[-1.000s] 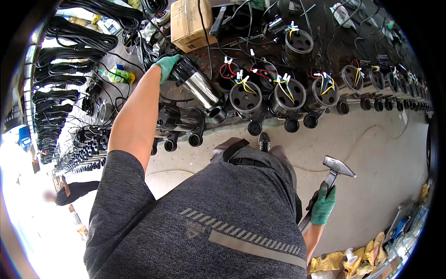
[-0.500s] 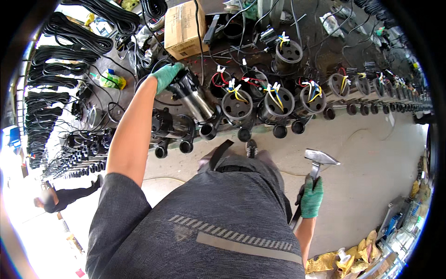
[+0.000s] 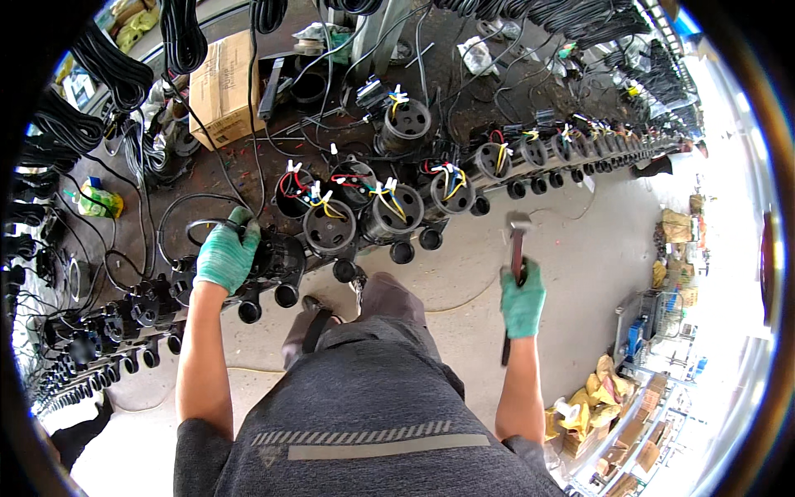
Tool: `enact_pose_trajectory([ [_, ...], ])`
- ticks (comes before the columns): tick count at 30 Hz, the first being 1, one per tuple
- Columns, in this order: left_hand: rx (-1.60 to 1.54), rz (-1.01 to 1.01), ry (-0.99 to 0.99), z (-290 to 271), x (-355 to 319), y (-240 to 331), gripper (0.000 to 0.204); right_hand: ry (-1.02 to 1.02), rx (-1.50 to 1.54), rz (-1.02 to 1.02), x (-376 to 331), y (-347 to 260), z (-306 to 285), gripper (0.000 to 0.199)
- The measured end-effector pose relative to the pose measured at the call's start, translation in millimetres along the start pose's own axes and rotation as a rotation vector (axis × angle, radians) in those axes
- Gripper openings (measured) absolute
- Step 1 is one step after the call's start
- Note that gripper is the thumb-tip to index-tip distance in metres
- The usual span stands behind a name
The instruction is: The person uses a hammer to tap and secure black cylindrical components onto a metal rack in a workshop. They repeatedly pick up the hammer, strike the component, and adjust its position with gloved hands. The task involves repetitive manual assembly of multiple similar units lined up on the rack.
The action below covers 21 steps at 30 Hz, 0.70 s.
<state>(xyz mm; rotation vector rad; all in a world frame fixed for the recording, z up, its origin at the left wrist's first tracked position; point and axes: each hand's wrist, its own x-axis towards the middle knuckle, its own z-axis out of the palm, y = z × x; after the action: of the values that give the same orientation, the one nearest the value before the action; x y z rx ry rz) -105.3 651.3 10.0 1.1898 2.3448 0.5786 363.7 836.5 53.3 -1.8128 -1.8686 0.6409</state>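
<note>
Black and mostly hidden, the cylinder [image 3: 284, 253] beside your green-gloved left hand [image 3: 225, 257] sits at the near edge of the bench [image 3: 186, 178], just left of the first grey pot [image 3: 330, 232]. Your left hand reaches over the black parts there, thumb raised, and a thin black cable [image 3: 199, 196] loops around close to its fingertips. Whether those fingers grip anything, I cannot tell.

Your right hand, gloved in green too, is wrapped firmly around the handle of a hammer [image 3: 517, 247], head pointing away from you. You have it out over the bare floor [image 3: 464, 356], well apart from the bench; its head is slightly blurred.

As I judge it, the step in hand is handling at the bench with your left, the hammer carried apart and touching nothing. Your next move calls for a sure hold on the left, fingers free of that loop, and a hammer kept clear of the coloured wires [image 3: 331, 207] sticking up from the pots.

Farther out, a cardboard box [image 3: 222, 95] stands on the bench beyond your left hand, and yellow bags [image 3: 600, 393] lie heaped off to your right.
</note>
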Motion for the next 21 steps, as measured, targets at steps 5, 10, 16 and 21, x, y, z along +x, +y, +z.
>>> enact_pose_trajectory([
  [5, -0.136, -0.043, 0.029, 5, 7, 4, 0.031, 0.104, -0.137, -0.157, 138, 25, -16, 0.034],
  [10, -0.130, -0.239, 0.121, -1, -2, 24, 0.043, 0.118, -0.212, -0.301, 264, 93, 4, 0.036],
  [16, -0.202, -0.240, 0.187, 7, -10, 11, 0.019, -0.122, -0.221, -0.241, 316, 130, 17, 0.049],
  [21, -0.224, -0.271, 0.203, 9, -14, 15, 0.020, 0.129, -0.098, -0.573, 298, 51, 16, 0.043],
])
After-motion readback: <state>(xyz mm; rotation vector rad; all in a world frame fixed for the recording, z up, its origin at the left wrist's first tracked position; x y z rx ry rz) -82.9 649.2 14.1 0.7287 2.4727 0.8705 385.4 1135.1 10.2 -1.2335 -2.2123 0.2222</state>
